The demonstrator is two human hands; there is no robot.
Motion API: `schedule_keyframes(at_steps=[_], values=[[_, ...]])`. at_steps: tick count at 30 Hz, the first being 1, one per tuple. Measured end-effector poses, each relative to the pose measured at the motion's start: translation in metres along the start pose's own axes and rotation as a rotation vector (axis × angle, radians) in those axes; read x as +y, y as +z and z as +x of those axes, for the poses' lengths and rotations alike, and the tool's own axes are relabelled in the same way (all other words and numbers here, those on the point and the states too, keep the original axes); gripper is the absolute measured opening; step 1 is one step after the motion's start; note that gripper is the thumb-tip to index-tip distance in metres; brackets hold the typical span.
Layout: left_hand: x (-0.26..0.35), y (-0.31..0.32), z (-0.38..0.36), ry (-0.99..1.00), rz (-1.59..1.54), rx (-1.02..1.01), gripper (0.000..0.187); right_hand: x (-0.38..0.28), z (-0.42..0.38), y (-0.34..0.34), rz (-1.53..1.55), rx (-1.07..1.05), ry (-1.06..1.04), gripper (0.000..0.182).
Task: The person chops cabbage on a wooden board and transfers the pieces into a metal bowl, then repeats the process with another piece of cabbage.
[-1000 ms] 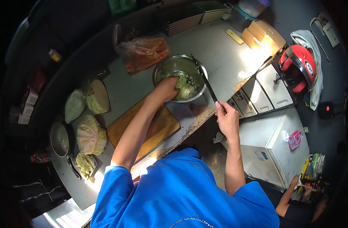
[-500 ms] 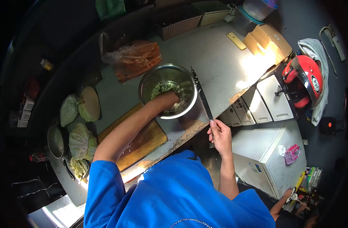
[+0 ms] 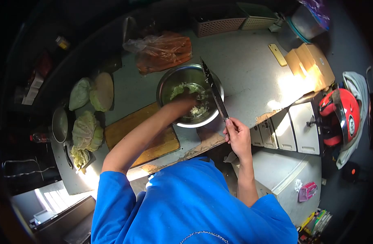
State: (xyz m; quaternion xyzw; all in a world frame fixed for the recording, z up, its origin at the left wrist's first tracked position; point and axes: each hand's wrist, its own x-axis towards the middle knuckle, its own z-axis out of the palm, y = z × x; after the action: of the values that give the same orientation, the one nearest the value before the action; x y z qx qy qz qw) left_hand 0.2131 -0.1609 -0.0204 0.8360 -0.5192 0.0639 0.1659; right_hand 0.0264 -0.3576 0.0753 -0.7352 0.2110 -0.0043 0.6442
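Observation:
My right hand grips the handle of a dark knife, whose blade points up and away over the right side of a metal bowl. Small pale bits cling to the blade. My left hand is inside the bowl, smeared by motion, so its fingers cannot be made out. Chopped pale-green cabbage lies in the bowl around that hand. A wooden cutting board rests on the table below my left forearm.
Cabbage pieces and a pan are at the left. Carrots in a plastic bag lie behind the bowl. Baskets, a yellow phone and a cardboard box stand farther back. A red helmet is at the right.
The view has turned and shifted. My left hand has moved within the bowl and is now blurred. The knife, still in my right hand, now overlaps the bowl's right side.

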Motion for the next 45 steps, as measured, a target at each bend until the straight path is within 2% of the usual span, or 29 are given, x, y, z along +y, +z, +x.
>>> schedule_keyframes(at_steps=[2, 3, 5, 6, 8, 9, 11, 12, 14, 18, 20, 24, 26, 30, 32, 33, 35, 37, 38, 39, 41, 45], values=[[0.002, 0.007, 0.007, -0.089, -0.159, -0.414, 0.022, -0.001, 0.004, -0.001, -0.018, -0.007, 0.006, 0.037], [0.010, -0.005, 0.011, -0.092, -0.162, -0.419, 0.022, -0.003, 0.004, -0.002, -0.018, 0.000, 0.008, 0.037], [0.019, -0.027, 0.019, -0.211, -0.184, -0.642, 0.032, -0.001, 0.006, -0.004, -0.016, 0.009, 0.005, 0.037], [0.016, -0.026, 0.019, -0.211, -0.182, -0.642, 0.032, 0.002, 0.008, -0.004, -0.011, 0.011, 0.007, 0.037], [0.006, -0.022, 0.013, -0.121, -0.216, -0.500, 0.026, 0.005, 0.008, -0.005, -0.010, 0.008, 0.010, 0.037], [-0.004, -0.016, 0.009, -0.126, -0.216, -0.497, 0.026, 0.005, 0.008, -0.004, 0.005, 0.000, 0.008, 0.037], [-0.022, -0.006, 0.002, -0.096, -0.422, -0.218, 0.025, 0.007, 0.007, -0.003, 0.016, -0.016, 0.014, 0.037], [-0.017, -0.024, 0.006, -0.104, -0.426, -0.219, 0.025, 0.007, 0.007, -0.003, 0.022, -0.010, 0.026, 0.037], [-0.011, -0.063, 0.015, -0.402, -0.457, -0.264, 0.030, 0.007, 0.008, -0.002, 0.025, -0.011, 0.040, 0.036], [-0.023, -0.082, 0.011, -0.547, -0.459, -0.156, 0.033, 0.009, 0.010, -0.002, 0.053, -0.041, 0.061, 0.035], [-0.026, -0.092, 0.008, -0.712, -0.765, -0.141, 0.035, 0.011, 0.013, -0.002, 0.058, -0.053, 0.060, 0.035], [-0.028, -0.106, -0.004, -0.765, -0.767, -0.096, 0.038, 0.008, 0.011, 0.002, 0.056, -0.068, 0.057, 0.036], [-0.027, -0.118, -0.018, -0.741, -0.884, -0.008, 0.036, 0.004, 0.008, 0.006, 0.033, -0.080, 0.054, 0.036], [0.014, -0.174, -0.072, -0.889, -0.773, -0.029, 0.032, -0.002, -0.001, 0.019, -0.002, -0.154, 0.019, 0.035], [0.036, -0.187, -0.106, -1.009, -0.560, -0.077, 0.029, -0.009, -0.011, 0.033, -0.016, -0.204, 0.048, 0.034], [0.042, -0.178, -0.126, -1.025, -0.552, -0.082, 0.029, -0.012, -0.015, 0.038, -0.042, -0.232, 0.062, 0.034], [0.047, -0.133, -0.171, -1.164, -0.544, 0.066, 0.028, -0.011, -0.022, 0.054, -0.073, -0.314, 0.082, 0.034], [0.048, -0.098, -0.200, -1.116, -0.491, 0.131, 0.029, 0.000, -0.026, 0.068, -0.119, -0.418, 0.110, 0.037], [0.052, -0.096, -0.204, -1.052, -0.437, 0.190, 0.030, 0.006, -0.029, 0.075, -0.197, -0.440, 0.107, 0.039], [0.057, -0.097, -0.208, -1.068, -0.440, 0.201, 0.030, 0.010, -0.030, 0.083, -0.216, -0.483, 0.140, 0.040], [0.068, -0.107, -0.211, -1.078, -0.450, 0.242, 0.034, 0.023, -0.031, 0.094, -0.391, -0.515, -0.010, 0.038], [0.078, -0.116, -0.225, -1.127, -0.554, 0.374, 0.035, 0.016, -0.036, 0.109, -0.604, -0.581, -0.076, 0.036]])
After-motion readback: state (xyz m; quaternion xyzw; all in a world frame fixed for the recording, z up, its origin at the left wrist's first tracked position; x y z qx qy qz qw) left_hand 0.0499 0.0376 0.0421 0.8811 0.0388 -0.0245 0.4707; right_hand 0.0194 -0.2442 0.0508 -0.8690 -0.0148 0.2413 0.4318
